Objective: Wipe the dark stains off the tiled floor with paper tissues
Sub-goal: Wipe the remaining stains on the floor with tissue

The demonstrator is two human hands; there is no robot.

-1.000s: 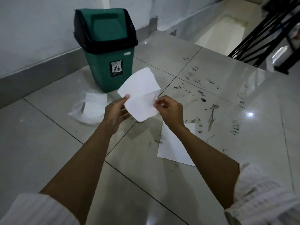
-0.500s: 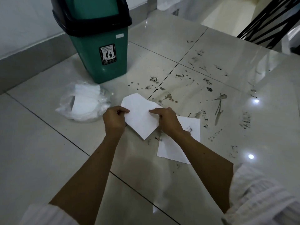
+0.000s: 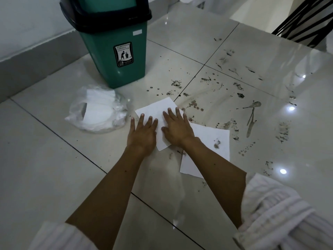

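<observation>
We press both hands flat on a white tissue (image 3: 156,110) that lies on the tiled floor (image 3: 54,159): our left hand (image 3: 143,134) covers its left edge with fingers straight and spread, and our right hand (image 3: 175,128) lies on its right part, fingers straight too, neither one curled round anything. A second tissue (image 3: 214,147) lies on the floor just under our right wrist, touching the first, with a few dark marks soaked into it. Dark stains (image 3: 196,107) speckle the tiles beyond and to the right of the tissues. Left of our hands sits a clear plastic bag (image 3: 97,111) holding a stack of white tissues. Behind it stands a green bin (image 3: 117,51) with a black rim and a sticker on its front; we cannot tell what is inside it.
</observation>
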